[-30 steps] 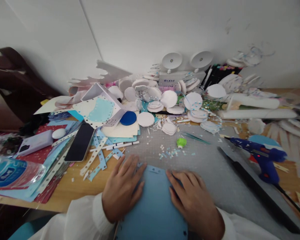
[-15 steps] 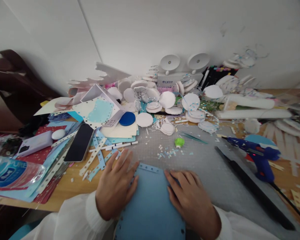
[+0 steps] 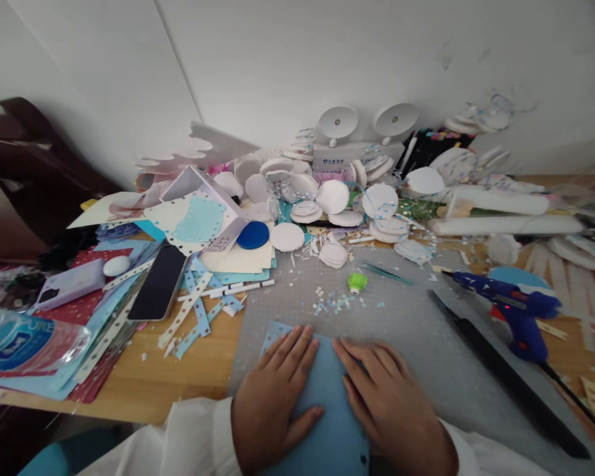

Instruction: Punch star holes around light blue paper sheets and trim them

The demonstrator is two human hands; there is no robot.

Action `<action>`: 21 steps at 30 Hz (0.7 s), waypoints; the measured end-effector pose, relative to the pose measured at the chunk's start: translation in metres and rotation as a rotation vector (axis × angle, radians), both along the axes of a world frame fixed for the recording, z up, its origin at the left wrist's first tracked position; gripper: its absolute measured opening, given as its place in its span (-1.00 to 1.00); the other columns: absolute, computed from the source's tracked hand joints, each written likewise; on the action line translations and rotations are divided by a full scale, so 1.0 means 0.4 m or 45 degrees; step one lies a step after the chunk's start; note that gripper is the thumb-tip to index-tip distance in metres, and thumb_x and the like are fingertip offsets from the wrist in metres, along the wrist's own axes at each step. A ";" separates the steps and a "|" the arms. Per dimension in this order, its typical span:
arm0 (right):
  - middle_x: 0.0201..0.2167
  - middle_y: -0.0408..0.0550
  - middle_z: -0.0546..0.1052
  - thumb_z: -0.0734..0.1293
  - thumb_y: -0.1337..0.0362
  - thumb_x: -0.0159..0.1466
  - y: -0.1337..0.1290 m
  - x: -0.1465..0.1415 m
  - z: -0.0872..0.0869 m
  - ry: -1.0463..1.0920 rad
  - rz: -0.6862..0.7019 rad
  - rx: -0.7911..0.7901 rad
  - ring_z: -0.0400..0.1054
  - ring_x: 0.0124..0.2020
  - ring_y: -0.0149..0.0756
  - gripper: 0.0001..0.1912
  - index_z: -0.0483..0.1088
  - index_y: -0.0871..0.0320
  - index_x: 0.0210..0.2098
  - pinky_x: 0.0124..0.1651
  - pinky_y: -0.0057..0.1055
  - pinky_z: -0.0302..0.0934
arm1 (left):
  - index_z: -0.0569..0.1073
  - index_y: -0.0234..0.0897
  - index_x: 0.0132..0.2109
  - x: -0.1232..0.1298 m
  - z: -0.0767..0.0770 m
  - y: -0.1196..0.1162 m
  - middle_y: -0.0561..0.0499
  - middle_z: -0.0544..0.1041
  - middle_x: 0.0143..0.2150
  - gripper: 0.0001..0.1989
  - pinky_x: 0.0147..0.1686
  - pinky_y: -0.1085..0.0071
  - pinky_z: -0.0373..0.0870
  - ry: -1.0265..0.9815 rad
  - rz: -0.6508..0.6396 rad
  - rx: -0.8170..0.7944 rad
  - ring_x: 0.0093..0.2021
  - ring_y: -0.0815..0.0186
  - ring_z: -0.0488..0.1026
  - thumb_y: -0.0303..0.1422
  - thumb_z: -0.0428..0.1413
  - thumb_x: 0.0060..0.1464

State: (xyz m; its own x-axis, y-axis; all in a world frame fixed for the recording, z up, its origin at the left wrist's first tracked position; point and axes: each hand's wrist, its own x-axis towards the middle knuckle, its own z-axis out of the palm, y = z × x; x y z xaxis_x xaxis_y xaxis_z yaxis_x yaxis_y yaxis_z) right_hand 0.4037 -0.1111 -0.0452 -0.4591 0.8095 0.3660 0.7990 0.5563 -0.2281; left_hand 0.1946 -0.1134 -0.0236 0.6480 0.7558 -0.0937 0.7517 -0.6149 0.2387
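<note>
A blue sheet of paper (image 3: 327, 396) lies on the grey cutting mat (image 3: 416, 330) right in front of me. Small dark dots mark its edges, and a narrow strip shows along its far edge. My left hand (image 3: 280, 390) rests flat across the left part of the sheet, fingers stretched out and thumb spread towards the middle. On the right edge lies my right hand (image 3: 391, 396), its fingers extended, pressing the paper. Beyond the fingertips are tiny paper bits (image 3: 334, 303), a small bright green object (image 3: 357, 283) and tweezers (image 3: 387, 273).
To the right lie a black long-bladed knife (image 3: 500, 377) and a blue glue gun (image 3: 510, 304). Leftward are a phone (image 3: 157, 283), dotted paper strips (image 3: 198, 311) and a plastic bottle (image 3: 30, 340). White round pieces (image 3: 333, 197) crowd the back by the wall.
My left hand has moved rightward from the sheet's left edge onto its surface. My right hand has shifted slightly right, still on the right edge.
</note>
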 end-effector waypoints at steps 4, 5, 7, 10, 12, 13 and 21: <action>-0.07 -0.06 0.54 0.08 0.31 0.34 -0.012 0.040 0.007 -0.019 0.055 -0.001 0.36 -0.08 -0.26 -0.63 0.37 0.17 0.04 0.15 -0.20 -0.08 | -0.11 -0.31 0.36 -0.019 0.015 0.015 -0.10 -0.11 0.39 -0.26 0.26 0.17 0.04 0.022 -0.019 -0.018 0.36 0.12 -0.07 -0.06 -0.06 0.18; -0.05 -0.08 0.53 0.09 0.31 0.34 -0.015 0.048 0.008 -0.028 0.064 0.007 0.36 -0.06 -0.27 -0.63 0.36 0.16 0.06 0.16 -0.20 -0.10 | -0.11 -0.30 0.36 -0.023 0.017 0.017 -0.09 -0.11 0.39 -0.27 0.26 0.18 0.03 0.029 -0.020 -0.009 0.36 0.13 -0.07 -0.06 -0.07 0.18; 0.00 -0.11 0.51 0.10 0.31 0.32 -0.019 0.063 0.010 -0.058 0.082 0.021 0.35 -0.01 -0.29 -0.61 0.31 0.14 0.10 0.19 -0.21 -0.13 | -0.11 -0.31 0.36 -0.031 0.019 0.015 -0.08 -0.10 0.39 -0.27 0.26 0.19 0.02 0.043 -0.025 0.022 0.35 0.14 -0.06 -0.05 -0.08 0.19; 0.06 -0.11 0.47 0.14 0.33 0.29 -0.022 0.076 0.010 -0.167 0.143 0.028 0.33 0.04 -0.29 -0.57 0.26 0.16 0.15 0.20 -0.22 -0.18 | -0.12 -0.33 0.36 -0.045 0.019 0.007 -0.09 -0.06 0.38 -0.27 0.25 0.21 0.01 0.067 -0.020 0.074 0.35 0.16 -0.03 -0.05 -0.09 0.20; 0.08 -0.09 0.45 0.16 0.35 0.27 -0.022 0.080 0.009 -0.215 0.167 0.022 0.32 0.05 -0.27 -0.54 0.22 0.19 0.17 0.21 -0.20 -0.20 | -0.12 -0.33 0.36 -0.055 0.019 0.007 -0.09 -0.05 0.38 -0.28 0.25 0.21 0.00 0.080 -0.024 0.101 0.34 0.16 -0.01 -0.04 -0.11 0.21; 0.08 -0.08 0.45 0.16 0.36 0.27 -0.022 0.080 0.009 -0.219 0.168 0.019 0.32 0.05 -0.26 -0.53 0.21 0.20 0.18 0.21 -0.18 -0.20 | -0.11 -0.33 0.36 -0.060 0.020 0.011 -0.09 -0.04 0.38 -0.28 0.25 0.21 -0.01 0.085 -0.030 0.108 0.34 0.16 0.00 -0.04 -0.13 0.21; -0.02 0.00 0.52 0.16 0.41 0.23 -0.052 0.039 0.024 -0.043 0.226 0.063 0.40 -0.03 -0.26 -0.58 0.30 0.25 0.08 0.07 -0.24 0.14 | 0.01 -0.35 0.33 -0.060 0.028 0.113 -0.12 0.05 0.36 -0.32 0.25 0.15 -0.01 0.080 -0.062 0.114 0.34 0.09 -0.02 -0.01 -0.19 0.22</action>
